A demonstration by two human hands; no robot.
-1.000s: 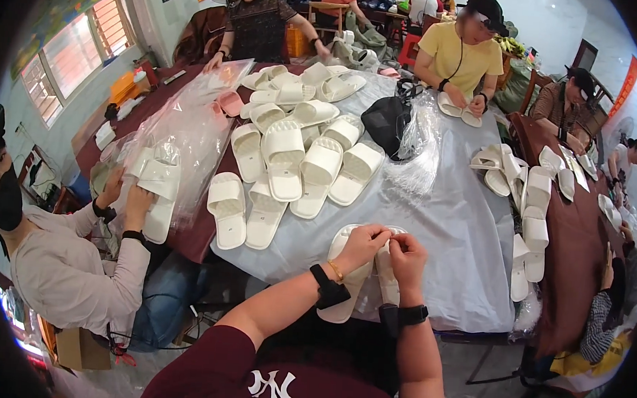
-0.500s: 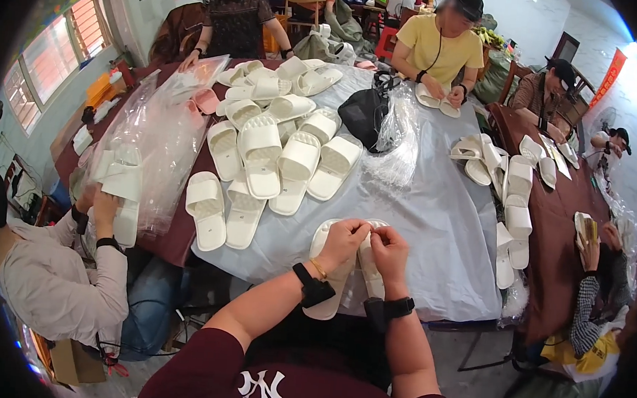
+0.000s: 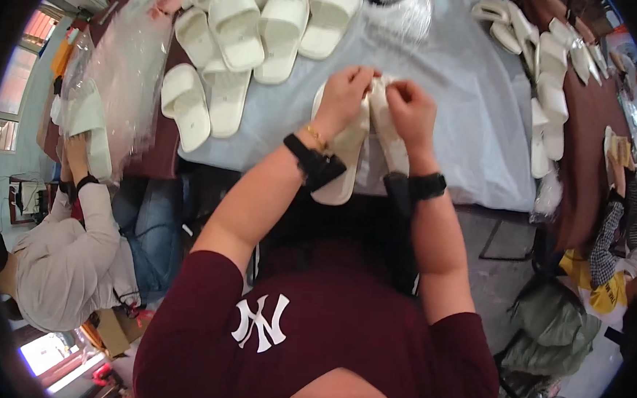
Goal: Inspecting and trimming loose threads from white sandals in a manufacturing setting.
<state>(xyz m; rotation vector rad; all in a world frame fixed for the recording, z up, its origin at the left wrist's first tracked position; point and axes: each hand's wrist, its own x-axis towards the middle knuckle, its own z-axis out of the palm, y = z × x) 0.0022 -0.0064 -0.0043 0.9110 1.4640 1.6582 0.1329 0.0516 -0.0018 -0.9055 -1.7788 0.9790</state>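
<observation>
A pair of white slippers lies side by side at the near edge of the table, the left slipper (image 3: 339, 177) and the right slipper (image 3: 392, 134) with heels toward me. My left hand (image 3: 345, 102) is closed in a pinch over the left slipper's strap, at its inner side. Beside it, my right hand (image 3: 412, 116) has its fingers curled in above the right slipper's strap. A small gap separates the fingertips. Whatever they pinch is too small to make out. Both straps are largely hidden by my hands.
More white slippers (image 3: 234, 30) are heaped at the far left. A bundle of clear strands (image 3: 403, 14) lies at the far middle. Clear plastic bags (image 3: 133, 64) cover the table's left side. Other slippers (image 3: 551, 89) line the right. Co-workers sit left and right.
The view has tilted downward, so the table sits higher in the picture. My hands stay at the slippers, and their fingertips have drawn slightly apart.
</observation>
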